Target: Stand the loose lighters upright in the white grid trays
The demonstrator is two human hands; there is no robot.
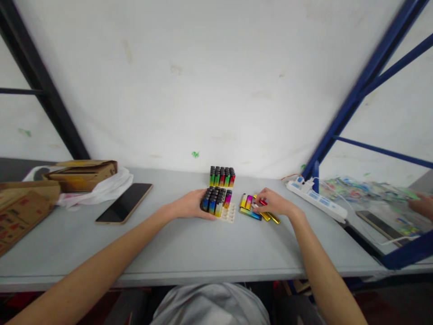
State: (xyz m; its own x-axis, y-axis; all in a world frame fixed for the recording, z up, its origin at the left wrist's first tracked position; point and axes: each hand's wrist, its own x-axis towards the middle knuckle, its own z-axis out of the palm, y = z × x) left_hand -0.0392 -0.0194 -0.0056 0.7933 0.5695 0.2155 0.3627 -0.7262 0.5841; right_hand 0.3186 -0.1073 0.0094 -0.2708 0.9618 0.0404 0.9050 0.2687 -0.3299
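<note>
Upright lighters (212, 205) with black tops and shiny multicoloured bodies stand in a white tray (230, 215) with round holes. Part of the tray on its right side shows bare holes. My left hand (193, 204) grips the tray's left side, thumb at the front and fingers behind. To the right, several loose lighters (250, 215) in yellow, pink, blue and gold lie flat on the table. My right hand (269, 201) is over them with its fingers curled and pinched at a lighter; the fingertips partly hide it.
Behind the tray stands another block of upright lighters (222, 177). A phone (125, 203) and cardboard boxes (83, 176) with a white plastic bag lie left. On the right are a power strip (318, 198), a blue metal frame (355, 97), a second phone (384, 226) and another person's hand (422, 205).
</note>
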